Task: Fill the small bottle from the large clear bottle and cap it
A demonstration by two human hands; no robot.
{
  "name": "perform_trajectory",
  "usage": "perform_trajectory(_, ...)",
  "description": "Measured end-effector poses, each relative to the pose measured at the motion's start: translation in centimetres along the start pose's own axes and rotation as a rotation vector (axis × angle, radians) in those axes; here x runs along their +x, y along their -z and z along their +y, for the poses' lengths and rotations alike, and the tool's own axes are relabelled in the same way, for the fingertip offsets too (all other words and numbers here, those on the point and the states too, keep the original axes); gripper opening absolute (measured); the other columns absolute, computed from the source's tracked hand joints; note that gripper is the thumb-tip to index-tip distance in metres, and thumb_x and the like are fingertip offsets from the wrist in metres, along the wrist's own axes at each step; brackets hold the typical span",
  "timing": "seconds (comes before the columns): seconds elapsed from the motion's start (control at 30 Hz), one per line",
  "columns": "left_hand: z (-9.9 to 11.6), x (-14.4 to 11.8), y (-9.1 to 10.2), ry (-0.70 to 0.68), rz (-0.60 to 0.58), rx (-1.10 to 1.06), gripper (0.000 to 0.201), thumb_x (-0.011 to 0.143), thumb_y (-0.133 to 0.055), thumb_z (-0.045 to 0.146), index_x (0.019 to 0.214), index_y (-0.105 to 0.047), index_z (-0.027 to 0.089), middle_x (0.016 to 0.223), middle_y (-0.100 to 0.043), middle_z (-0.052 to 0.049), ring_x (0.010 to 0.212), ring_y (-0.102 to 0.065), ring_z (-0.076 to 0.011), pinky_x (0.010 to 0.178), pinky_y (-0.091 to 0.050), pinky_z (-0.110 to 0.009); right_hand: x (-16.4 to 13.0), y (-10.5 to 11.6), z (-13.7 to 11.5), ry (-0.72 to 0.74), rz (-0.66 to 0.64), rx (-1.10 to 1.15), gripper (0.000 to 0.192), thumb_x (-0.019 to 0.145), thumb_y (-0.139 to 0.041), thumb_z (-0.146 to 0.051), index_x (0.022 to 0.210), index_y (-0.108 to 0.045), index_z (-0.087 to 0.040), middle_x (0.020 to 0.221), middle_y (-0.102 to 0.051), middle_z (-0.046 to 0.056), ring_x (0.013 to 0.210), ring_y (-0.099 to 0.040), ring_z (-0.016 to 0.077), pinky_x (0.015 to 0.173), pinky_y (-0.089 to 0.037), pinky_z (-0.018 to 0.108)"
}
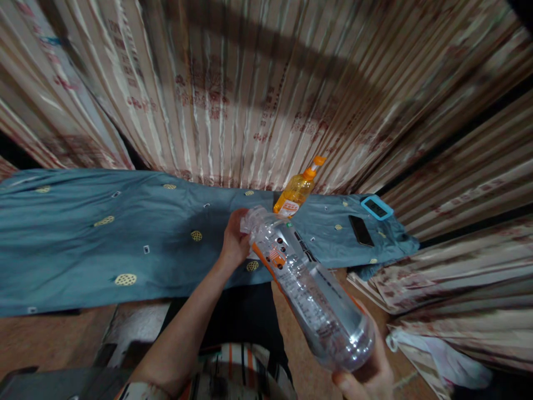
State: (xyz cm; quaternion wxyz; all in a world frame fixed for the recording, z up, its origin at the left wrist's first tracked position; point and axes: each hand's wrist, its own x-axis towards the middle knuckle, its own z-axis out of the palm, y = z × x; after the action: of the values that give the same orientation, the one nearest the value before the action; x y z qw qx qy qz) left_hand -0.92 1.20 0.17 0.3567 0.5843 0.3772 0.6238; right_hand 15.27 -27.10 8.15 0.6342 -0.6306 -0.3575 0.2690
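**A:** What did the hands have hold of?

**B:** A big clear plastic bottle (310, 289), tilted, with its base toward the camera and its neck pointing away toward the tabletop (62, 250). The right hand (368, 380) was under the base at the bottom edge of the view; only a thumb and part of the palm showed, pressed against the bottle, so its fingers were closed around the base as far as could be seen.

**A:** And the left?

**B:** The left hand (234, 241) was up at the neck, fingers curled shut on the crinkled clear wrap (252, 218) around the cap end. The forearm ran up from the lower middle of the frame.

**A:** So where was the bottle relative to the tabletop?

**B:** Held in the air, its neck over the near edge of the blue cloth (137, 222) that covered the tabletop, its base out over the floor.

**A:** Anything else on that cloth?

**B:** An orange bottle (296, 191) with an orange nozzle cap stood just beyond the neck of the clear one. Further right lay a dark phone (360, 230), and beside that a small device in a light-blue case (377, 207). Patterned curtains (233, 89) hung behind everything.
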Motion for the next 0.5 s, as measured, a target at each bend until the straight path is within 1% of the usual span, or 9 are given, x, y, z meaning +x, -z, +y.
perform_trajectory(0.1,0.05,0.06,0.05,-0.001,-0.005,-0.008,0.041,0.082,-0.080,0.044,0.117,-0.070,0.025,0.114,-0.077,-0.009,0.105,-0.075,-0.0294,0.098,-0.061,-0.044,0.08,0.16,0.07,-0.001,0.004,0.008,0.111,0.061,-0.103,-0.074,0.150,-0.066,-0.021,0.139,-0.078,0.020,0.123,-0.079,0.0441,0.093,-0.067,0.047)
perform_trajectory(0.2,0.11,0.10,0.03,0.001,-0.001,-0.016,0.040,0.082,-0.081,0.045,0.116,-0.071,0.026,0.113,-0.077,-0.008,0.105,-0.075,-0.0292,0.099,-0.061,-0.043,0.16,0.45,0.18,0.003,-0.027,-0.001,0.108,0.064,-0.101,-0.075,0.151,-0.065,-0.021,0.139,-0.078,0.019,0.126,-0.078,0.0436,0.095,-0.066,0.046)
perform_trajectory(0.3,0.13,0.06,-0.05,0.019,0.007,-0.014,0.042,0.082,-0.083,0.048,0.116,-0.072,0.026,0.113,-0.077,-0.008,0.104,-0.075,-0.0296,0.097,-0.061,-0.044,0.15,0.62,0.18,-0.010,-0.043,-0.003,0.107,0.067,-0.100,-0.075,0.152,-0.064,-0.021,0.138,-0.079,0.019,0.124,-0.078,0.0430,0.093,-0.065,0.045)
perform_trajectory(0.4,-0.01,-0.04,-0.14,0.014,0.015,-0.014,0.044,0.084,-0.082,0.050,0.118,-0.071,0.024,0.113,-0.077,-0.009,0.103,-0.075,-0.0300,0.096,-0.062,-0.045,0.05,0.39,-0.06,-0.023,-0.016,0.012,0.109,0.065,-0.101,-0.075,0.152,-0.065,-0.021,0.140,-0.078,0.019,0.123,-0.079,0.0435,0.095,-0.065,0.047)
perform_trajectory(0.5,-0.32,-0.08,-0.17,-0.013,0.021,0.000,0.043,0.085,-0.081,0.047,0.119,-0.071,0.023,0.112,-0.077,-0.009,0.101,-0.075,-0.0296,0.094,-0.062,-0.045,-0.02,0.00,-0.43,-0.028,0.004,0.030,0.108,0.064,-0.102,-0.074,0.150,-0.067,-0.021,0.140,-0.078,0.019,0.125,-0.078,0.0439,0.096,-0.065,0.047)
